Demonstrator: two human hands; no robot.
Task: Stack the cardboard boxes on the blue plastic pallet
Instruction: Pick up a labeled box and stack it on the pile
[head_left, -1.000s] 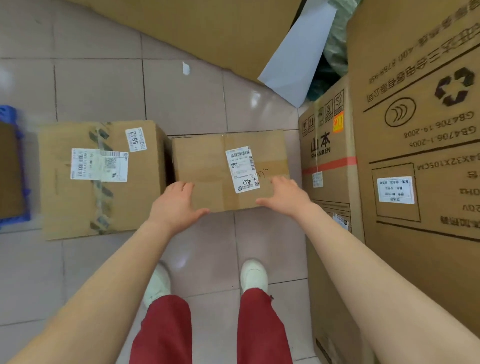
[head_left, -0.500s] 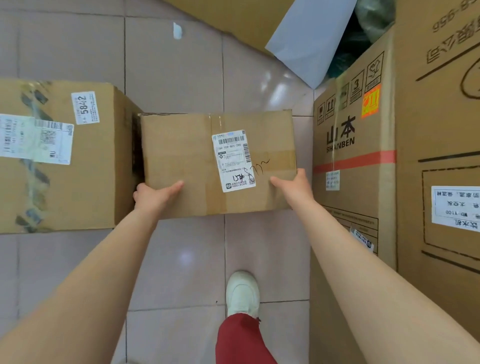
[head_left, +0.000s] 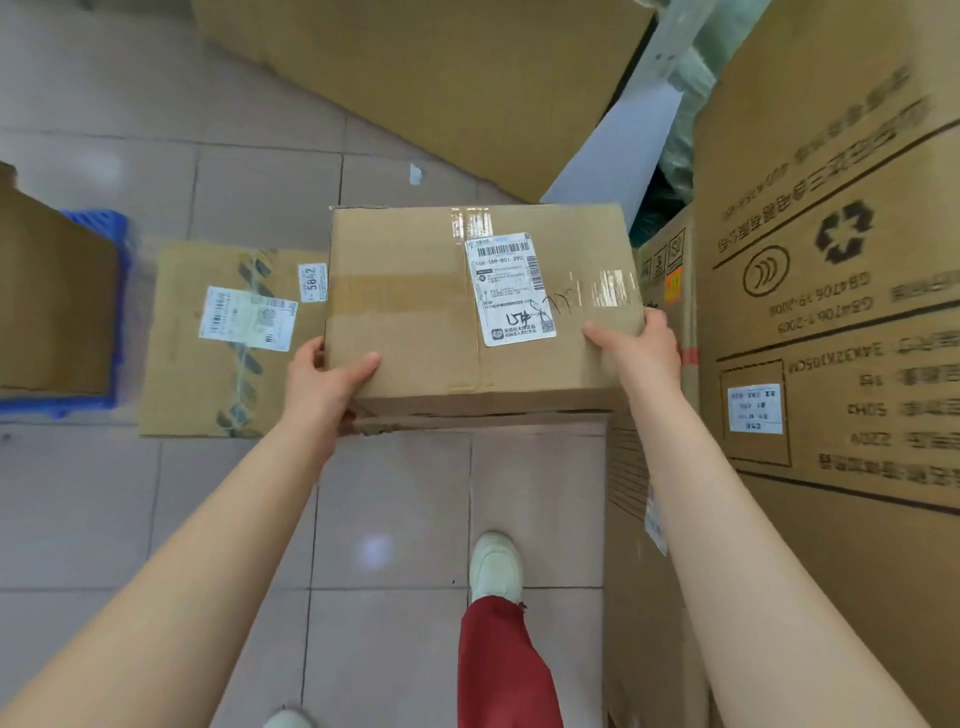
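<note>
1. Your left hand clamps the near left corner of the cardboard box, thumb lying on the top face and the other fingers hidden under its left side.
2. Your right hand grips the near right edge of that box, thumb on top by the taped seam, the rest of the fingers out of sight behind the side.
3. The box is held between both hands, clear of the tiled floor; its near bottom flap looks torn and hangs a little loose.
4. A white shipping label sits on the top face, right of centre, with handwriting beside it.
5. A second box with two white labels lies flat on the floor to the left, partly hidden behind the one you hold.
6. The blue plastic pallet shows at the far left, with another brown box resting on it.
7. Tall printed cartons stand close along your right arm.
8. A large cardboard sheet lies on the floor ahead.
9. One white shoe and a red trouser leg show below the box.
</note>
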